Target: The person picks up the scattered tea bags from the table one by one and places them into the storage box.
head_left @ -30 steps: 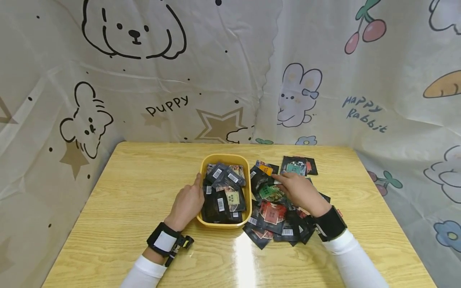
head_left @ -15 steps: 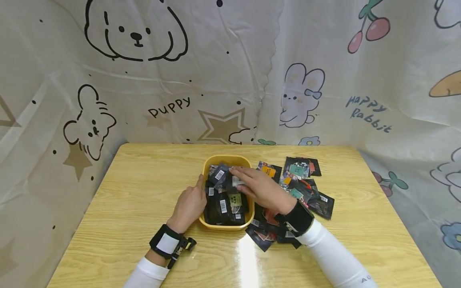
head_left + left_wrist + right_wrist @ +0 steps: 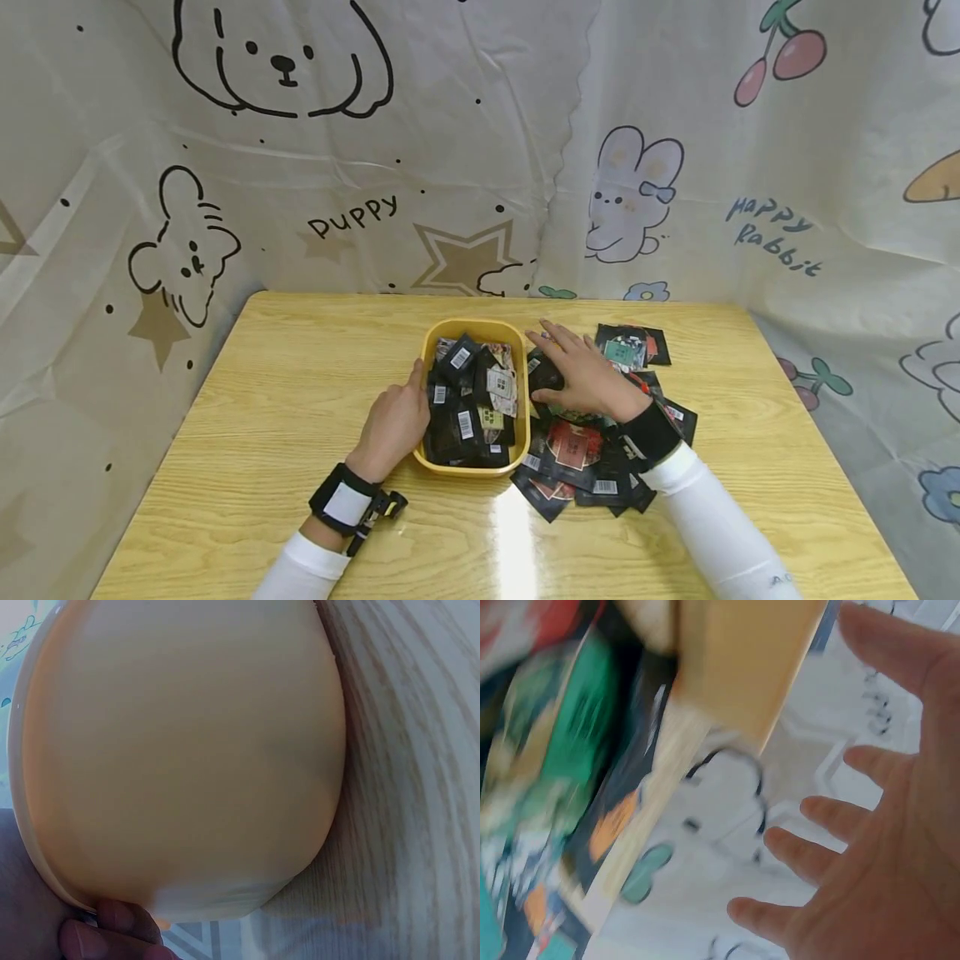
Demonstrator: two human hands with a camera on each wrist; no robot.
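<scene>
My left hand [image 3: 393,429] grips the left rim of a yellow plastic bin [image 3: 472,472], index finger laid along the edge; its curled fingers [image 3: 112,941] show at the outer wall in the left wrist view. Inside the bin lie several black sachets, and one with a white label [image 3: 500,384] lies on top near the right side. Just right of the bin, my right hand [image 3: 588,377] hovers above loose sachets, palm down, fingers spread, holding nothing. Its splayed fingers face a blurred green packet [image 3: 577,735] in the right wrist view. Part of the pile is hidden under that hand.
Right of the bin spreads a loose pile of flat sachets, including a red-fronted one [image 3: 573,450] near the front. A smaller stack with a teal label [image 3: 621,353] lies behind. The wooden table [image 3: 300,350] meets a printed cloth [image 3: 465,167] at its back edge.
My right hand moved from the pile leftward over the bin with a sachet, let it go there, then drew back right with fingers spread. The left hand stays on the rim.
</scene>
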